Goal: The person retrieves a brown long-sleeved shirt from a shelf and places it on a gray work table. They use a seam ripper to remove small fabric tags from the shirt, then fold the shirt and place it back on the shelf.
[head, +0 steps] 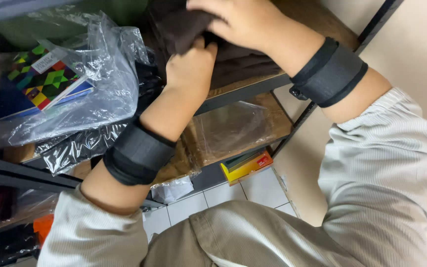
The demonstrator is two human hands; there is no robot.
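Note:
A stack of dark brown folded cloth (pixel 243 59) lies on a wooden shelf board (pixel 238 86) in a black metal rack. My left hand (pixel 191 66) grips the front edge of the cloth from below, thumb up against it. From above, my right hand (pixel 240 20) presses on the top fold, fingers curled into the fabric. Both wrists wear black bands, over pale ribbed sleeves.
To the left on the shelf, a clear plastic bag (pixel 90 94) holds a box with a coloured cube pattern (pixel 40 79). Black plastic-wrapped items (pixel 80 146) lie beneath it. A lower shelf carries clear wrap (pixel 228 128). A yellow-red box (pixel 247 167) rests on white floor tiles. A beige wall (pixel 411 44) is on the right.

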